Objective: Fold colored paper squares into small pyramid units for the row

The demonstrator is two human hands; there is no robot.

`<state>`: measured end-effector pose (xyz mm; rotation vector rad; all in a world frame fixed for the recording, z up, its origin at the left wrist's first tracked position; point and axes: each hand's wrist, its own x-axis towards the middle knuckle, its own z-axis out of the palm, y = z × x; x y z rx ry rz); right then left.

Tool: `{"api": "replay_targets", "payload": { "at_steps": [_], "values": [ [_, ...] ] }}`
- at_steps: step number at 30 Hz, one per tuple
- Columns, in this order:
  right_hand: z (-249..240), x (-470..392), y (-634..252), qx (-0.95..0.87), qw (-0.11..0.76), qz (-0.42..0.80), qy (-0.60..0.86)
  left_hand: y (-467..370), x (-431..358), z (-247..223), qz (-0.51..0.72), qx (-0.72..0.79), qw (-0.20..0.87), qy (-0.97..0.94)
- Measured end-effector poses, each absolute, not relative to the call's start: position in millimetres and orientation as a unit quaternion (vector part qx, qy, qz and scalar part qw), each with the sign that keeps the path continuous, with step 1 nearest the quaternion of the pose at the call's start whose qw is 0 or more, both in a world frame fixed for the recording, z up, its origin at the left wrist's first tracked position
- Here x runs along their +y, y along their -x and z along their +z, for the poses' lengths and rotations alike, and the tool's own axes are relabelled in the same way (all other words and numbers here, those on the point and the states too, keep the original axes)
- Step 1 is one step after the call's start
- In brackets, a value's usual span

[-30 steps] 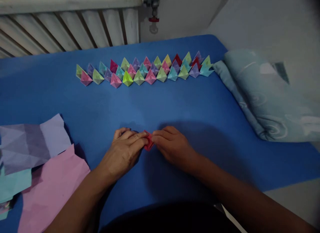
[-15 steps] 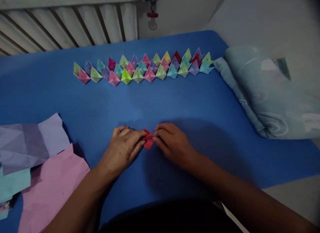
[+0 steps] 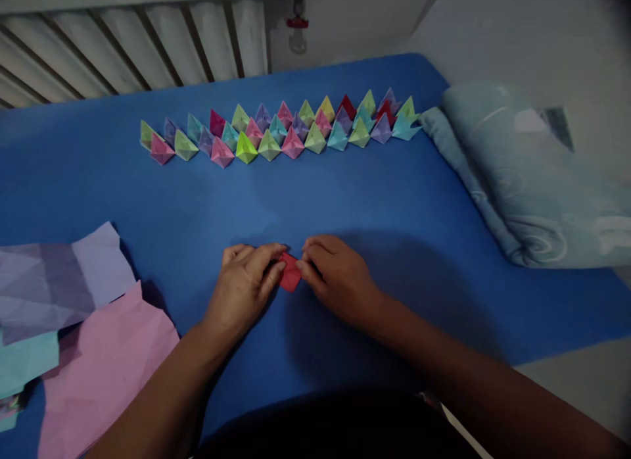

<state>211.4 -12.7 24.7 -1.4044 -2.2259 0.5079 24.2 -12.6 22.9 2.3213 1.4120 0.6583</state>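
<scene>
A small piece of folded red paper (image 3: pixel 290 275) is held between both hands, low over the blue surface (image 3: pixel 345 196). My left hand (image 3: pixel 245 275) grips its left side, thumb in front and fingers behind. On the other side, my right hand (image 3: pixel 335 269) pinches the right edge between thumb and bent fingers. The fingers hide the paper's sides and upper edge. Beyond the hands, several folded paper boats (image 3: pixel 269 145) in pink, green, purple, blue, yellow and red stand in close rows.
Creased purple (image 3: pixel 64 275) and pink paper sheets (image 3: pixel 108 360) lie at the left, with turquoise paper (image 3: pixel 34 363) beside them. A folded grey-green blanket (image 3: pixel 497 163) rests at the right. A white radiator (image 3: pixel 162 38) runs along the back left.
The red paper now shows a flatter, wider face between the hands. My left thumb has shifted onto its front, and the right fingers have moved slightly up. The view has tilted a little.
</scene>
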Motion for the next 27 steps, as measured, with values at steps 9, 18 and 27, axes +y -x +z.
{"api": "replay_targets", "payload": {
  "at_steps": [9, 18, 27],
  "values": [
    [22.7, -11.4, -207.4, -0.812, 0.193, 0.156, 0.528, -34.3, -14.8, 23.4, 0.231, 0.548, 0.165, -0.787],
    [26.8, -12.2, -206.2, -0.805, 0.181, 0.175, 0.537, -33.4, -14.4, 24.4, 0.215, 0.559, 0.170, -0.782],
    [25.7, -9.6, -215.3, -0.763, 0.201, 0.208, 0.579, -16.4, -12.7, 15.6, 0.191, 0.495, 0.101, -0.841]
  ]
}}
